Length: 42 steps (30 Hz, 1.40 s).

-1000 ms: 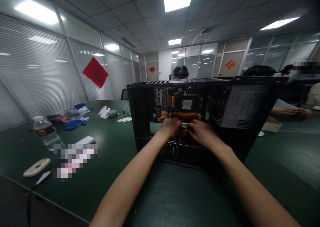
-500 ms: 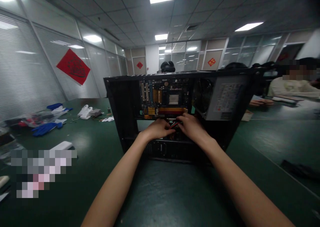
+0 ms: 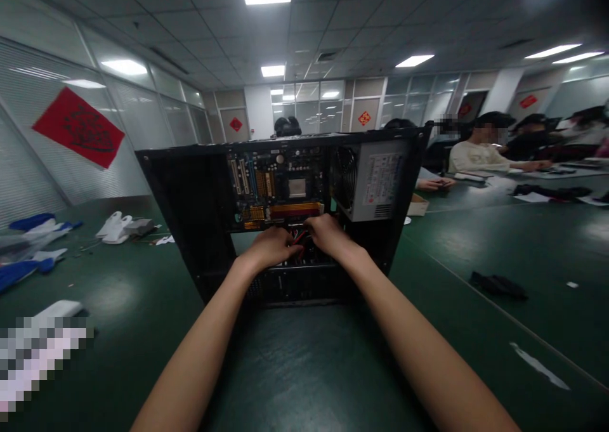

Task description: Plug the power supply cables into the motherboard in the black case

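Observation:
An open black computer case (image 3: pixel 181 222) stands before me on the green table. Inside it is a motherboard (image 3: pixel 280 188) with a bare square processor and yellow and red memory slots. A grey power supply (image 3: pixel 380 181) with a fan sits at the upper right. Below the memory slots, my left hand (image 3: pixel 271 245) is closed on thin red and white cables (image 3: pixel 298 236). My right hand (image 3: pixel 326 232) is closed close beside it, fingers bent at the same cables' upper end. Its fingertips are partly hidden.
At left on the table (image 3: pixel 304 368) lie blue gloves (image 3: pixel 23 273), a white plastic bag (image 3: pixel 114 227) and a blurred-out long item (image 3: pixel 42 356). A black cloth-like thing (image 3: pixel 497 285) and a white strip (image 3: pixel 540 365) lie right. People (image 3: pixel 480 150) sit at the far right.
My view has turned to the right, so the case and both hands appear further left. The hands stay together at the cables; more red cable shows between them.

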Motion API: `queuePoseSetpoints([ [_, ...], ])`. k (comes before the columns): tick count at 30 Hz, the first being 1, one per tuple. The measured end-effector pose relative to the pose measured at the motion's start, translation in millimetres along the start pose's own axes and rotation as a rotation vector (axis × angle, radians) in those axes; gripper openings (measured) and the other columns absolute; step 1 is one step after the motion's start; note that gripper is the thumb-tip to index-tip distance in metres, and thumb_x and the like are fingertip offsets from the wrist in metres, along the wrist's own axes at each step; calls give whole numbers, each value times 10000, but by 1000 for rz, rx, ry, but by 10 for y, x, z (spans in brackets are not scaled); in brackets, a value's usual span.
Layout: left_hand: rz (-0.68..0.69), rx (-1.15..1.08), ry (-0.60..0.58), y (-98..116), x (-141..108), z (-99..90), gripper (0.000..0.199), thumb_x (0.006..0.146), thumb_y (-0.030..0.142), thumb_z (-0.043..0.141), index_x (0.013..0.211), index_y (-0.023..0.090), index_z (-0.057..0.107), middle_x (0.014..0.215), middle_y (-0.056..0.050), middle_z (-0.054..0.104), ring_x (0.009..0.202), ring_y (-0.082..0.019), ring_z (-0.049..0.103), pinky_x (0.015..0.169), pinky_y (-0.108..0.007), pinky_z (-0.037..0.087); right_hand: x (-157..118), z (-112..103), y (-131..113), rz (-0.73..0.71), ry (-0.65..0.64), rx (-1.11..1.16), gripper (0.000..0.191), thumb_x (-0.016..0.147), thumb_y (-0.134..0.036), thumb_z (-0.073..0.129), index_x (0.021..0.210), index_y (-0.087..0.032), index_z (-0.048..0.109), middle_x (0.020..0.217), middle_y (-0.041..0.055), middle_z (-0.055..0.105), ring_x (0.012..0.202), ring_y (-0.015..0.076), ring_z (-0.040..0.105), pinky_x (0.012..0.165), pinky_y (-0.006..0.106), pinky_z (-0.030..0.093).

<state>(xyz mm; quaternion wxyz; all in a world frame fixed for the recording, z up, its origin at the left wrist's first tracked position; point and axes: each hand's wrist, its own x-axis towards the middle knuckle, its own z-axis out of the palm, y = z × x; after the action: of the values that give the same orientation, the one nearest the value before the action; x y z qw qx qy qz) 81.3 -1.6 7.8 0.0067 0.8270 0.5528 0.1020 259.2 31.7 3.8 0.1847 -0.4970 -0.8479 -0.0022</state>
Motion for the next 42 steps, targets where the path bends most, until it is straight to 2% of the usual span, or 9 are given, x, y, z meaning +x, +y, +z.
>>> queuePoseSetpoints([
  [8,-10,28,0,14,-5,-8,381,900,494,515,864,198,752,780,-64,717,739,-208,641,646,-284,416,37,48,-73,86,42,-52,319,860,-74,502,1100,-138,702,1042,168,707,1016,276,678,819,308,493],
  [16,-49,57,14,35,-18,-13,383,896,508,510,851,207,743,798,-77,718,756,-228,647,614,-292,393,17,27,-86,131,67,-75,272,904,-166,502,1048,-130,729,1013,170,724,976,282,696,800,312,515],
  [27,-23,56,-5,-16,12,14,384,907,479,495,841,183,732,786,-91,712,718,-222,638,590,-296,378,45,56,-77,170,58,-65,275,888,-176,511,1026,-132,746,1004,174,724,974,266,693,830,294,505],
  [37,-58,7,-55,19,21,3,350,906,440,510,879,176,740,814,-96,722,706,-212,641,593,-287,397,56,80,-35,193,96,-31,242,881,-202,543,991,-143,750,987,156,731,953,255,693,806,295,504],
  [42,-35,53,-32,25,22,8,345,907,445,511,882,177,726,854,-104,721,750,-228,654,599,-297,400,54,80,-42,216,108,-34,233,869,-222,561,959,-137,757,951,162,735,913,257,700,769,295,507],
])
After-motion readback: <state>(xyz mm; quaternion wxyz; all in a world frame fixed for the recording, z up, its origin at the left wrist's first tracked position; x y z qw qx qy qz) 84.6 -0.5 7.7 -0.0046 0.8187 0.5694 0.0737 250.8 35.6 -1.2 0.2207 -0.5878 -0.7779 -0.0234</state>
